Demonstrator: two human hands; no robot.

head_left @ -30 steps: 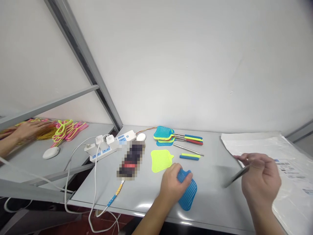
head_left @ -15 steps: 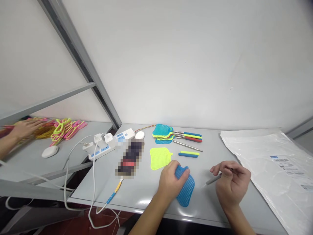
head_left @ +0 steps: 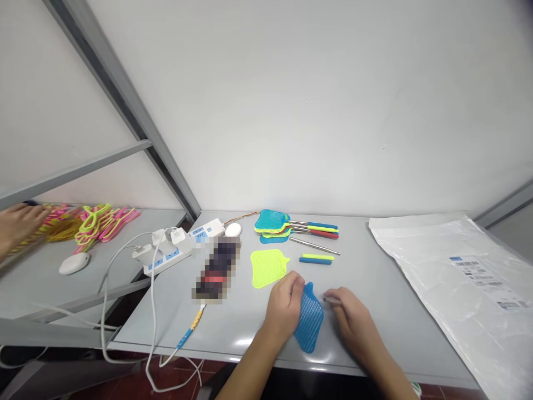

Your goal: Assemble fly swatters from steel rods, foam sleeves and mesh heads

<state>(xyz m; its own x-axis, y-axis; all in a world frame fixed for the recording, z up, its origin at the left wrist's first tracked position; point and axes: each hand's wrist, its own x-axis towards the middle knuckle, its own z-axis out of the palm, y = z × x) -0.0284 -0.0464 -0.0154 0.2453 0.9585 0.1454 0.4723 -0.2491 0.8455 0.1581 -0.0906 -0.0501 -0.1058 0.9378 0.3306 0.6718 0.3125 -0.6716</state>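
A blue perforated fly swatter head [head_left: 310, 325] is pinched in my left hand [head_left: 283, 305], its narrow neck pointing up and away from me. My right hand [head_left: 353, 318] is closed around a slim grey pen-like tool [head_left: 331, 300], whose front end points at the swatter head, close to its right edge. The exact kind of tool is hidden by the fingers. Just beyond my left hand lies a yellow-green swatter head [head_left: 268, 268]. Farther back are a yellow handle tube [head_left: 318, 256], a blue handle tube [head_left: 315, 261] and a bare metal rod [head_left: 315, 245].
Several assembled fly swatters [head_left: 297, 226] are piled at the back. A pixelated phone [head_left: 216, 272] on a charging cable, a power strip [head_left: 169, 258] and a white plastic bag [head_left: 449, 289] flank the work area. At left, another person's hand [head_left: 20, 222] touches coloured cords [head_left: 97, 225].
My right hand has come left with the grey tool, turning over towards the blue swatter head. My left hand has shifted its hold, and the swatter head stands more upright.
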